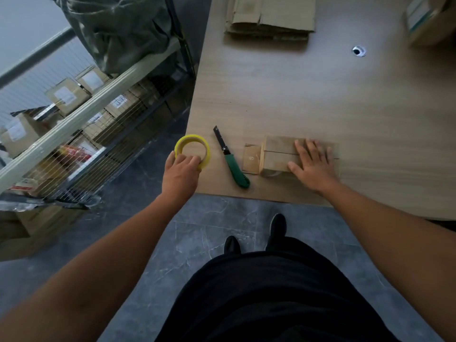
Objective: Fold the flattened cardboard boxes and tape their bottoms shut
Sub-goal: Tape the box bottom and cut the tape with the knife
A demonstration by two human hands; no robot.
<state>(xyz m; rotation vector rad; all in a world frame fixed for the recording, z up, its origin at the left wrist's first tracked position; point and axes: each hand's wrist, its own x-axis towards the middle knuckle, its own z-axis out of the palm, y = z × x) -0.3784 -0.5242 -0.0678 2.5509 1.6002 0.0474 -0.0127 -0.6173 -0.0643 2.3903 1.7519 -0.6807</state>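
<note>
Left of the box (278,159), past the knife (232,161), our left fingers (192,160) are gripping the tape (191,138); right fingers (309,147) are lying flat on its seam (278,152).

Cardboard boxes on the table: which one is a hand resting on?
The small folded box beside the green utility knife, under the right hand; the far flattened stack lies untouched.

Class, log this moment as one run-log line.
stage: taping prep | left hand: grips tape roll | right hand: presses box flaps flat | knife: idle on table
</note>
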